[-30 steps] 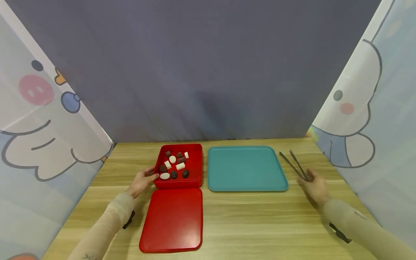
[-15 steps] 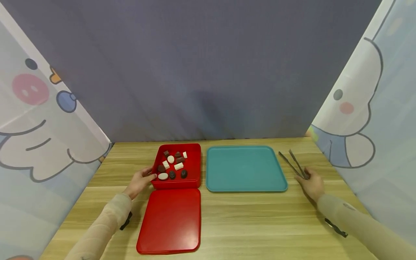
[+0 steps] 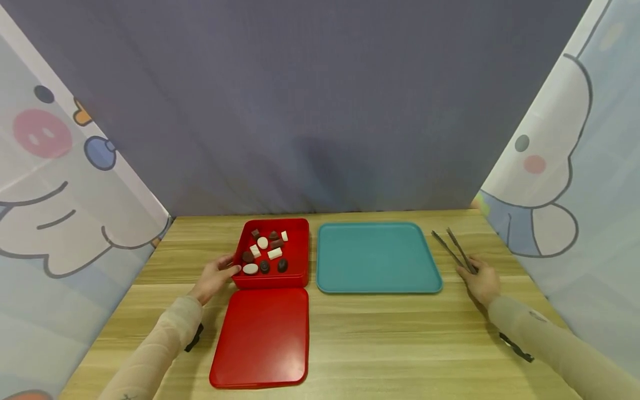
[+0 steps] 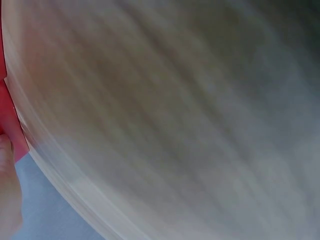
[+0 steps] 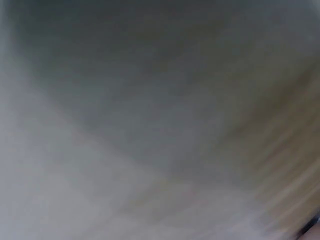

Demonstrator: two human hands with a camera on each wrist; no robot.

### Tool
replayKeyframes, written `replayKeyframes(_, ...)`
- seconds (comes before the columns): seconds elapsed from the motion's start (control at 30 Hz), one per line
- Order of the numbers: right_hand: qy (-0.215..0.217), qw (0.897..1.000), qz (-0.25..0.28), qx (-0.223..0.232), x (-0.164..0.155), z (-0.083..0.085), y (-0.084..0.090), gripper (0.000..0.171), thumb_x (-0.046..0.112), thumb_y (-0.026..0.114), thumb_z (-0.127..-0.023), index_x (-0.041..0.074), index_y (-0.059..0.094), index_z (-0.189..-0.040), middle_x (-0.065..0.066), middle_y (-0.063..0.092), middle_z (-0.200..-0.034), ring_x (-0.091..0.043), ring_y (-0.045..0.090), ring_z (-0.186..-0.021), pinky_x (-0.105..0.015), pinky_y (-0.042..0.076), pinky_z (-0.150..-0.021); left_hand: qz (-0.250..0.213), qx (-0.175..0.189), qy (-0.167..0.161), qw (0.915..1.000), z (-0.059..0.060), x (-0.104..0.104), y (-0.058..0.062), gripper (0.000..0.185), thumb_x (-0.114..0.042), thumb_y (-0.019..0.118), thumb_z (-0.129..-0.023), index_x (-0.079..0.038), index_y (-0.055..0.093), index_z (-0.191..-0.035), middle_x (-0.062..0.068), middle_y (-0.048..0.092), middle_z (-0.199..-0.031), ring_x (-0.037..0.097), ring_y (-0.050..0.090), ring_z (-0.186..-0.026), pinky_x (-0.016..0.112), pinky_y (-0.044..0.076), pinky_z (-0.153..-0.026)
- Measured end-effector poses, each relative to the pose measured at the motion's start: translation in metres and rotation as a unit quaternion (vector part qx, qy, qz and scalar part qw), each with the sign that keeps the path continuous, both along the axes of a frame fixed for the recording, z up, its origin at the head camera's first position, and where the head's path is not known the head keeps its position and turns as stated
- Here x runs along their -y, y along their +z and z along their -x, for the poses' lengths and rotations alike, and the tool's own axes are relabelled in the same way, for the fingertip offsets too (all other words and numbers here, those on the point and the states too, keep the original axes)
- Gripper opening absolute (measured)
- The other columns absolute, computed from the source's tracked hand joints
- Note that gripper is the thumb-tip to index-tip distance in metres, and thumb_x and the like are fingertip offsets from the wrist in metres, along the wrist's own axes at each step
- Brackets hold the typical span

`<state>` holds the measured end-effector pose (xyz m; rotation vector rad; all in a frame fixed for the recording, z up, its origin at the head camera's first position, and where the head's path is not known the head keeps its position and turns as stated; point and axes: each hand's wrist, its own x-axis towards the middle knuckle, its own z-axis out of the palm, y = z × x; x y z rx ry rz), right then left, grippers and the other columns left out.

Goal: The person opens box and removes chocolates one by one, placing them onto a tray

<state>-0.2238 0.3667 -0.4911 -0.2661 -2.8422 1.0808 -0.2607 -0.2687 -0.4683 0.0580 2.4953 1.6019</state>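
Observation:
On the left of the table, my left hand [image 3: 214, 279] grips the near left side of a red box [image 3: 298, 280], with the thumb at its rim. Several dark and white chocolate-like pieces [image 3: 274, 254] lie inside the box, mostly toward its left. At the right, my right hand [image 3: 483, 283] holds metal tongs [image 3: 457, 254] by their joined end. The tong arms are spread and point away from me. In the left wrist view, part of the thumb [image 4: 6, 155] shows against the red box [image 4: 12, 122]. The right wrist view is mostly blurred sleeve and table.
A blue-green tray [image 3: 377, 258] lies between the box and the tongs. In front of the box a flat red lid [image 3: 262, 339] rests on the wooden table [image 3: 380, 344]. A grey curtain [image 3: 320, 111] hangs behind, with patterned curtains at both sides.
My right hand has closed further round the tongs' end, and its forearm has shifted slightly left. My left hand stays at the box. The whole view shifts slightly.

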Motion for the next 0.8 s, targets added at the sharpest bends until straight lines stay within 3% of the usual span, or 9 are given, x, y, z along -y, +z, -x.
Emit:
replayKeyframes(0.53,-0.073,0.997,0.008,-0.018,0.0016,-0.0023,0.007,0.059,0.031,0.056,-0.091,-0.012,0.041,-0.129,-0.034,0.043,-0.127,-0.051,0.039,-0.118,-0.055,0.035,-0.098,-0.007,0.001,-0.009,0.9999,-0.0023,-0.0025,0.0033,0.058,-0.02,0.051,-0.094,0.002,0.027,-0.143,0.023,0.032,-0.144,0.037,0.035,-0.13,0.044,0.04,-0.1)
replayKeyframes(0.8,-0.089,0.995,0.045,0.011,0.0014,0.0015,0.0102,0.059,0.029,0.056,-0.091,-0.009,0.039,-0.133,-0.03,0.041,-0.132,-0.046,0.04,-0.121,-0.05,0.035,-0.101,-0.01,0.003,-0.014,0.9998,-0.0028,-0.0023,0.0046,0.06,-0.019,0.05,-0.095,0.003,0.023,-0.143,0.026,0.03,-0.144,0.039,0.034,-0.13,0.042,0.043,-0.098)
